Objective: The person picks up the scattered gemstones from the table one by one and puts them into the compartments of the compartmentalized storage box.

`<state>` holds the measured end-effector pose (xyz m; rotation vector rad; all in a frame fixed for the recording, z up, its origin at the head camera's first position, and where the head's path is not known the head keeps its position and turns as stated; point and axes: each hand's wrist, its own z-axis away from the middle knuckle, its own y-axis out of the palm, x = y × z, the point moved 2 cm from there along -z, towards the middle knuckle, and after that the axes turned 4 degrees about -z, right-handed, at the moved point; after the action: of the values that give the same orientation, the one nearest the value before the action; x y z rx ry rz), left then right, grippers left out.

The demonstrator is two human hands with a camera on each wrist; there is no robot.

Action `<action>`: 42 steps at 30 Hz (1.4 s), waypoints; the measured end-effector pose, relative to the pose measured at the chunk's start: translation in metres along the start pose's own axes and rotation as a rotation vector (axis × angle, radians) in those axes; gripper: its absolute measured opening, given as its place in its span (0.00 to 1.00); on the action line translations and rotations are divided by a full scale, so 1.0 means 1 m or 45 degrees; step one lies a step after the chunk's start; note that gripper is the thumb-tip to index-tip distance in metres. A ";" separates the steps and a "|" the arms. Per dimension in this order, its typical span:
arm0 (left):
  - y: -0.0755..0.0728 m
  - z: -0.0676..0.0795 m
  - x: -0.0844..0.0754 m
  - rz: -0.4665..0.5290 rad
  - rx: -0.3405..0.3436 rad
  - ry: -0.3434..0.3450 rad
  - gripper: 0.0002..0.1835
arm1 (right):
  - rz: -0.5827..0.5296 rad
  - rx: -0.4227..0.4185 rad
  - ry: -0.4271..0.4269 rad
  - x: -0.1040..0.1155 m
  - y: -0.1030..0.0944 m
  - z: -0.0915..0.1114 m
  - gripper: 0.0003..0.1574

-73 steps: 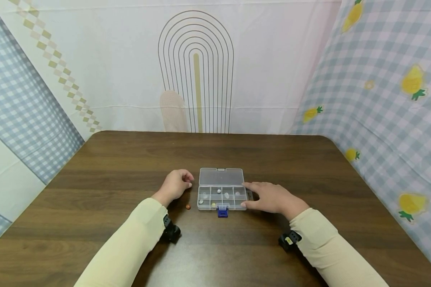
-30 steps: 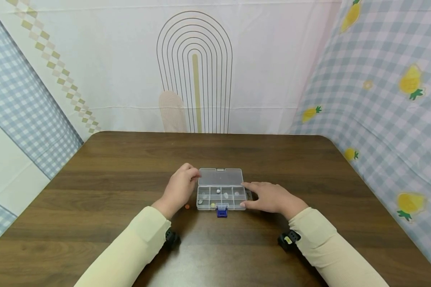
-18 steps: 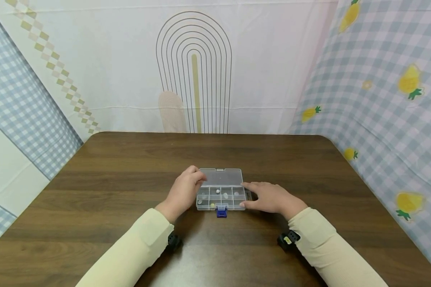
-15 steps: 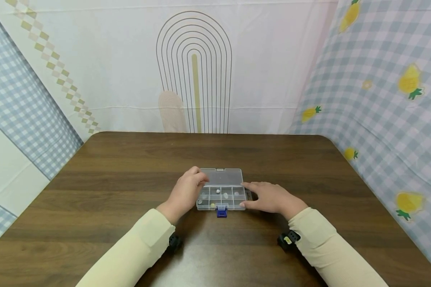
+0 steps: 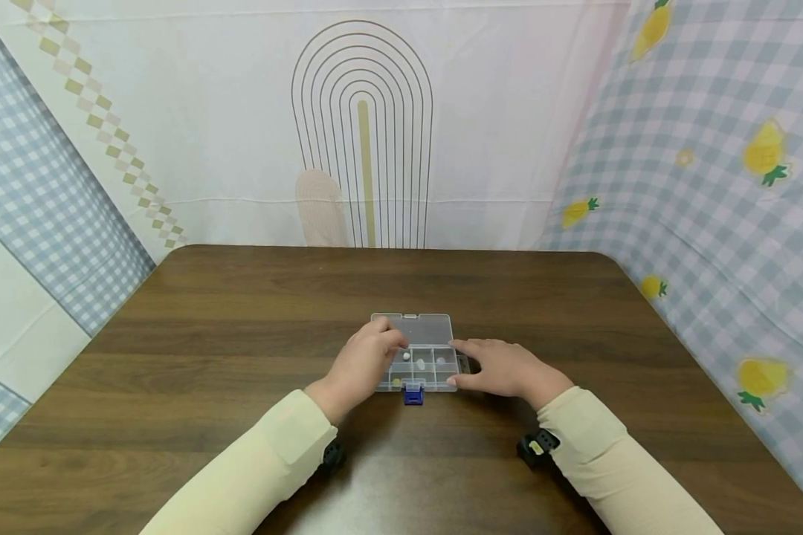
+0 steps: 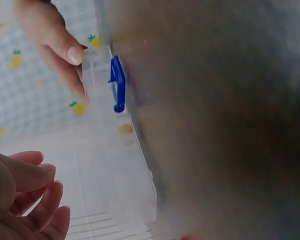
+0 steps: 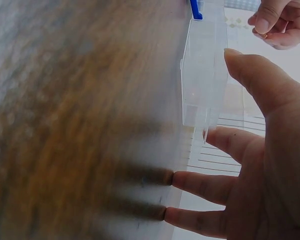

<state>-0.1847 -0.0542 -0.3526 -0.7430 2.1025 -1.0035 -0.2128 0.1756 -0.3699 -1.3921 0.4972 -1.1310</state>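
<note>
A clear plastic compartment box (image 5: 450, 386) with a blue latch (image 5: 413, 395) lies with its lid (image 5: 428, 327) folded back on the far side. Small pieces sit in its cells: a white bead (image 5: 407, 357), a white oval piece (image 5: 421, 364) and a yellow piece (image 5: 397, 382). My left hand (image 5: 368, 364) hovers over the left cells, hiding them; thumb and fingertips pinch a tiny orange bead (image 7: 266, 36). My right hand (image 5: 502, 368) holds the box's right end between thumb and index finger, the other fingertips resting on the table.
The brown wooden table (image 5: 241, 312) reaches back to a white patterned cloth (image 5: 241, 148). A blue checked cloth (image 5: 709, 223) hangs on the right. An orange-red spot (image 6: 184, 238) shows at the bottom edge of the left wrist view.
My left hand has moved right, from beside the box to over its cells. The orange bead left of the box is now hidden by that arm. The right hand stays put.
</note>
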 end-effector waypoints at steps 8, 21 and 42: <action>0.006 -0.003 -0.007 0.021 0.067 0.042 0.09 | 0.005 -0.004 -0.002 0.000 0.000 0.000 0.48; 0.011 -0.007 -0.015 0.034 0.215 0.044 0.09 | -0.003 0.014 0.001 0.001 -0.001 0.000 0.49; 0.020 -0.010 -0.020 0.012 0.300 0.084 0.08 | -0.016 0.025 -0.001 0.001 -0.002 0.001 0.48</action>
<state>-0.1848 -0.0248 -0.3577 -0.5881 1.9954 -1.2592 -0.2118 0.1753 -0.3677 -1.3802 0.4763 -1.1430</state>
